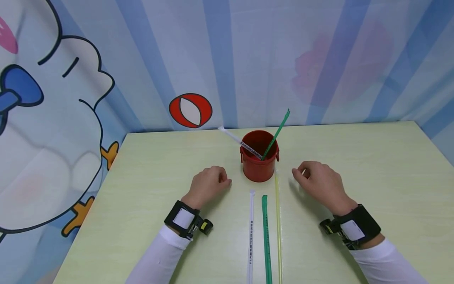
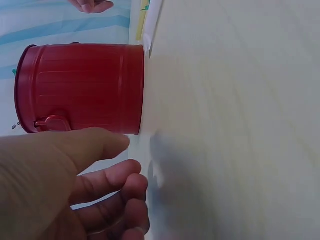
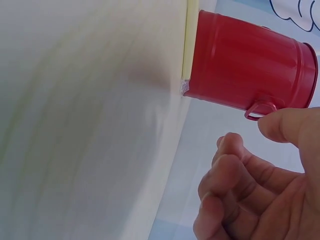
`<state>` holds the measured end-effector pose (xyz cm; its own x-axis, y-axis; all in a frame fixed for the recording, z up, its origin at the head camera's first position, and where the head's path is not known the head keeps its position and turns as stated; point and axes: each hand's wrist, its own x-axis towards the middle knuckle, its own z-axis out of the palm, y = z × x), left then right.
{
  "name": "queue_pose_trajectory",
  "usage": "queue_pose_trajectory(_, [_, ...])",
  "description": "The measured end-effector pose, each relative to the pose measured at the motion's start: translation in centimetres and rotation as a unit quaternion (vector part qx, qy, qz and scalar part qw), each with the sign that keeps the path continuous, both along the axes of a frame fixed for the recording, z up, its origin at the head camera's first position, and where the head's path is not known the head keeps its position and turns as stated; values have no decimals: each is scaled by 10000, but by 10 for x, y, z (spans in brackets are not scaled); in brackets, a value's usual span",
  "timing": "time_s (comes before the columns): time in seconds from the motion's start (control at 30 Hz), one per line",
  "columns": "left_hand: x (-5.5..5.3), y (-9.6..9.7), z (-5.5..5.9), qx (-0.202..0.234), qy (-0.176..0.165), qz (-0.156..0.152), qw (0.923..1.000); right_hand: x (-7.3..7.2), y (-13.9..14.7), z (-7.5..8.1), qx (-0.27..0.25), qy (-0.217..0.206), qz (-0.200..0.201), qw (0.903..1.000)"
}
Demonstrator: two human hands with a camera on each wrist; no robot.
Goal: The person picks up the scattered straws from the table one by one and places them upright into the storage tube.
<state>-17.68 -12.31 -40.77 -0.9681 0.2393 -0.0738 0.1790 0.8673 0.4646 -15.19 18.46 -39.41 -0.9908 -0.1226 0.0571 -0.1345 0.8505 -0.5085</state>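
A small red metal pail [image 1: 259,170] stands upright at the table's far middle. Out of it lean a white strip [image 1: 231,136] with black print and a green strip [image 1: 282,123], both like wrapped drinking straws. My left hand [image 1: 209,184] is left of the pail, fingers loosely curled and holding nothing. To the pail's right, my right hand [image 1: 322,184] is likewise loosely curled with nothing in it. Between the hands and toward me lie a white strip [image 1: 251,232], a green strip [image 1: 266,236] and a yellow strip [image 1: 278,221], side by side lengthwise.
The pale table [image 1: 149,173] has its back edge just behind the pail. Beyond it hangs a blue striped cloth [image 1: 248,59] with a red ball picture and a large cartoon figure at left. The yellow strip's far end reaches the pail's base.
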Motion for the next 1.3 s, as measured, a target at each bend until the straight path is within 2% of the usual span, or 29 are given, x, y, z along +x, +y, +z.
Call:
queue_pose_trajectory(0.23, [1,-1,-3,-73,-113,-52,9999,0,-1,-2,47,17,29,10000])
queue_pose_trajectory(0.63, [2,-1,-4,-161,-112,-97,9998,2,-7,-1,127,-227,108,9996])
queue_pose_trajectory(1.3, [3,-2,-3,-96,-105,-126,9998,17,-32,-7,566,-696,641,9939])
